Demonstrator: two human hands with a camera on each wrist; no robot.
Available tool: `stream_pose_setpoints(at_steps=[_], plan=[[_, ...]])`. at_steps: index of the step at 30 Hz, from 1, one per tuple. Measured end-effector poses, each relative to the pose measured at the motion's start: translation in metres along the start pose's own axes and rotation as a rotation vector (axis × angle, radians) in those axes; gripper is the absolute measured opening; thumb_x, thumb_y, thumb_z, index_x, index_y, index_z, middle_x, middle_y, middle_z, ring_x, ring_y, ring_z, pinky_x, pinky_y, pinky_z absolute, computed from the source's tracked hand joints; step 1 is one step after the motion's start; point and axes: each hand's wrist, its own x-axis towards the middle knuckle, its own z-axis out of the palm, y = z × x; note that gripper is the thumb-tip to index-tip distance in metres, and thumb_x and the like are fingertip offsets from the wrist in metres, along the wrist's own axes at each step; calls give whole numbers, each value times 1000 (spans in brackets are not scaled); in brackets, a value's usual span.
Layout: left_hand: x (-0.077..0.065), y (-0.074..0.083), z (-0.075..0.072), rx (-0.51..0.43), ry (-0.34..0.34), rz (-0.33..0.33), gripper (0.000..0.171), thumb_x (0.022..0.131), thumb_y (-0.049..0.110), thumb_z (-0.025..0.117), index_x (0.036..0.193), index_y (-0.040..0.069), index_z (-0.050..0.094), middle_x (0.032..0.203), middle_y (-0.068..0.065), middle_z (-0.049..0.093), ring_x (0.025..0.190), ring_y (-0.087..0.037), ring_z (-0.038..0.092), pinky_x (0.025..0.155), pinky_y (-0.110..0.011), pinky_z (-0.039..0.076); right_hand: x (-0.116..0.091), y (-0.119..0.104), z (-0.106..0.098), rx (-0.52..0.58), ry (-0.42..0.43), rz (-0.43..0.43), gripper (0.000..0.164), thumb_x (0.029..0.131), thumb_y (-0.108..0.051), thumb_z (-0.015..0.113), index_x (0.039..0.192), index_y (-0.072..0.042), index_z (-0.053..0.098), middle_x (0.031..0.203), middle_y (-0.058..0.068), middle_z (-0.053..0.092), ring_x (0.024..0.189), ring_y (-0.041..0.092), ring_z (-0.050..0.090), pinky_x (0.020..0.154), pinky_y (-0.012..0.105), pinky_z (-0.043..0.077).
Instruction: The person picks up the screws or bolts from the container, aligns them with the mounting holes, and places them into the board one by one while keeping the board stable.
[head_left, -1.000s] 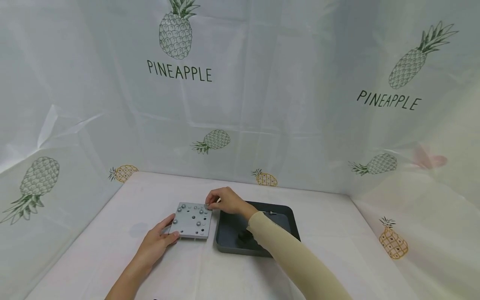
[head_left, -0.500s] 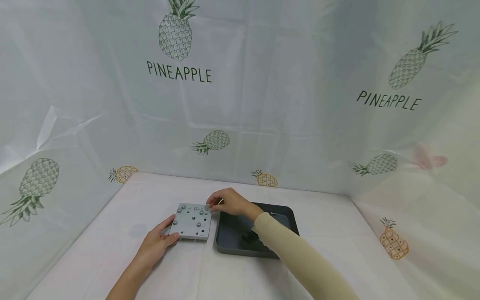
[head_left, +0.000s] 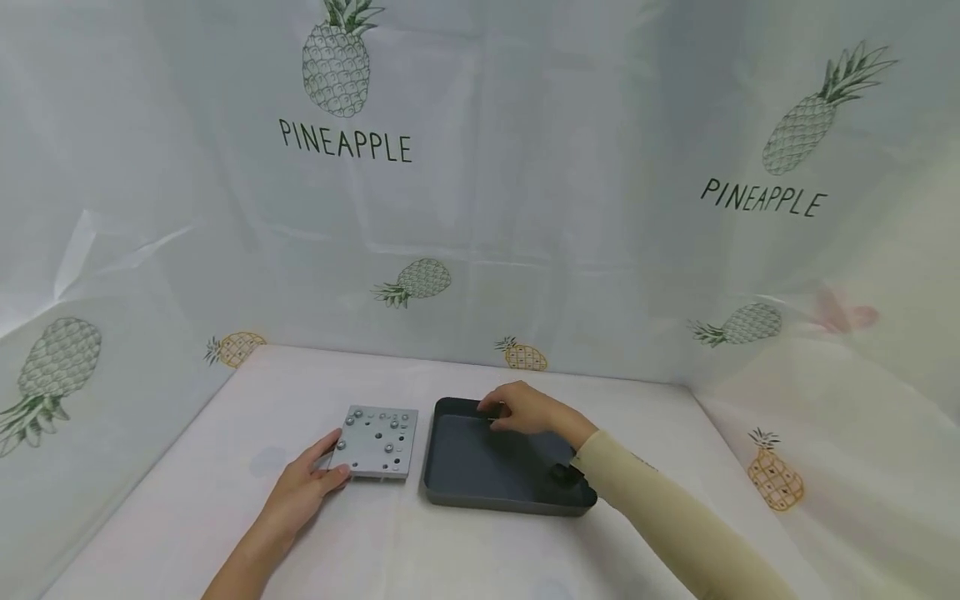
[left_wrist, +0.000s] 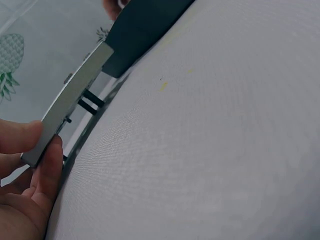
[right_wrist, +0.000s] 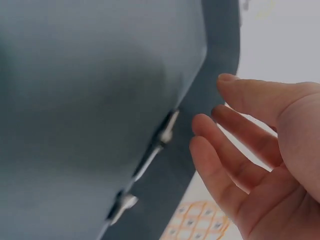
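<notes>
My left hand [head_left: 302, 483] holds the near left corner of a grey metal plate [head_left: 363, 454], thumb on top and fingers beneath. Bolt heads and holes dot the plate's top face, and bolt shanks [left_wrist: 90, 102] stick out below it in the left wrist view. Over the back of a dark tray [head_left: 480, 467] is my right hand [head_left: 525, 408], fingers loosely bent with nothing between them. In the right wrist view two metal bolts [right_wrist: 167, 130] lie along the foot of the tray wall, just beyond the fingertips.
A small black object [head_left: 564, 475] lies in the tray's right part, partly behind my sleeve. The tray stands just right of the plate on a white-covered table [head_left: 300, 550]. A pineapple-print sheet [head_left: 480, 208] hangs behind and at both sides.
My right hand has left the plate's far right corner and moved right over the tray. The left hand keeps its hold on the plate. The whole view has shifted slightly.
</notes>
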Motion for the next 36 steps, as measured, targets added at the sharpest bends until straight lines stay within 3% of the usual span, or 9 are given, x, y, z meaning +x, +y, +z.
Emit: stream_pose_setpoints(at_steps=[4,11,18,25,30,36], plan=[[0,-1,-1,-17,-6,-2,79,103,28,70,170,21,28,174,-21,24,158,-45,24,125,-70,8,-14,12,3,2,5,30,38,97,-6,76,134,0,70,133,13,72,102,21,73,87,31,59],[0,-2,-3,-23,-3,-3,80,103,29,70,170,21,28,174,-21,24,157,-45,27,125,-69,10,-20,23,9,22,6,73,42,97,-7,78,137,-1,69,138,14,70,92,11,68,84,31,57],[1,-2,-1,-40,0,2,79,103,25,70,170,20,28,175,-21,22,154,-44,34,125,-68,11,-18,27,15,30,30,84,42,96,-7,78,135,3,68,134,18,71,107,29,72,90,38,59],[0,0,1,-35,3,6,78,103,25,69,170,20,28,174,-20,24,151,-43,41,126,-66,14,-17,28,25,36,70,164,37,93,-7,81,127,3,73,123,15,76,118,34,70,101,49,56],[-2,1,1,-38,3,5,78,103,24,69,170,20,28,174,-20,25,151,-41,42,126,-66,14,-14,28,32,33,114,211,33,91,-10,84,122,0,76,115,12,78,109,29,72,96,47,58],[-2,1,1,-32,3,10,78,104,25,69,170,20,29,173,-21,27,150,-41,43,126,-66,14,-10,28,37,-20,186,190,24,89,-9,86,111,-3,80,102,8,79,94,24,73,84,41,59]])
